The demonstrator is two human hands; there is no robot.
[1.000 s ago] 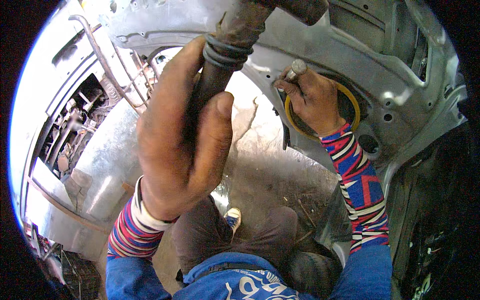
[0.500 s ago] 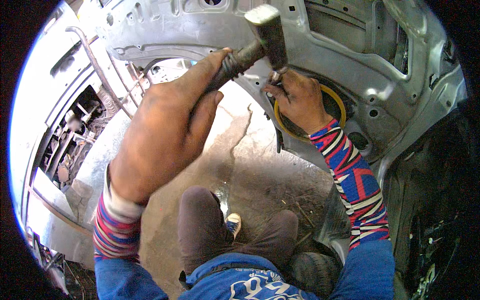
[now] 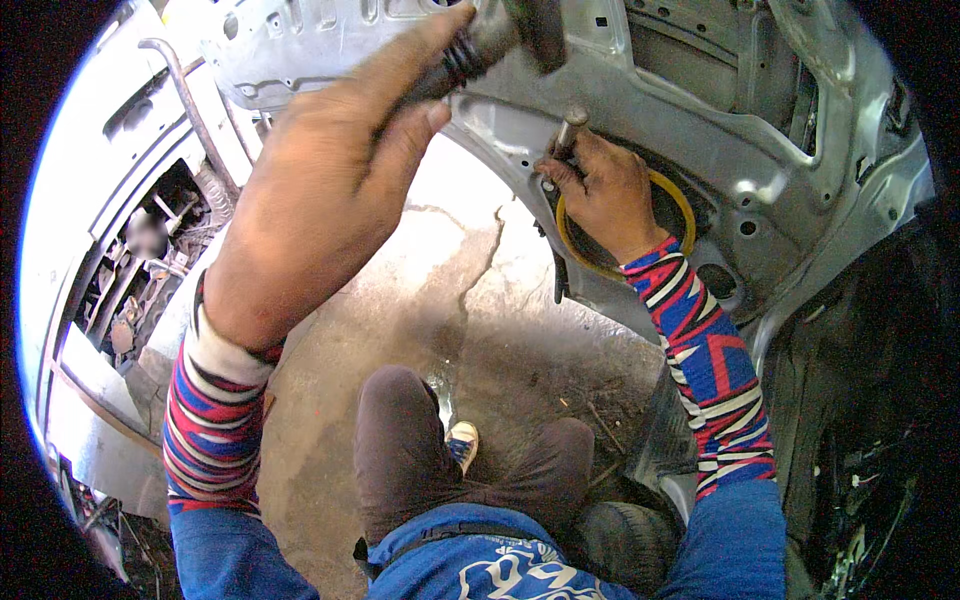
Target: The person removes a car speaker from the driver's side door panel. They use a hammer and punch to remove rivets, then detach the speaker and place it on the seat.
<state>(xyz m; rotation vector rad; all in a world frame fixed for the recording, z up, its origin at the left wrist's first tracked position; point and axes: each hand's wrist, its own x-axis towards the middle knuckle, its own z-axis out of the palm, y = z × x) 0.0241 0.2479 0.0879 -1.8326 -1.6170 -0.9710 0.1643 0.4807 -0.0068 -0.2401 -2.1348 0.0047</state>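
Observation:
My left hand [image 3: 315, 185] is closed around the dark grip of a hammer [image 3: 540, 35], raised at the top of the view; the head is blurred and partly cut off. Below and right of it, my right hand [image 3: 615, 200] pinches a short metal punch or chisel [image 3: 570, 128], whose flat top end sticks up past the fingers. Its lower tip is hidden by the hand. The tool stands against a bare grey car door panel [image 3: 690, 130], beside a round opening with a yellow ring [image 3: 686, 215] at its edge. The hammer head is apart from the punch.
To the left stands a white vehicle body [image 3: 80, 300] with mechanical parts exposed and a bent metal pipe [image 3: 185, 105]. Cracked concrete floor [image 3: 330, 420] lies below, with a tyre [image 3: 625, 540] by my right knee. Dark car interior [image 3: 850, 400] fills the right side.
My left hand has lifted the hammer up off the punch, where its head was touching or nearly touching. My right hand has stayed almost in place, with more of the punch's top showing.

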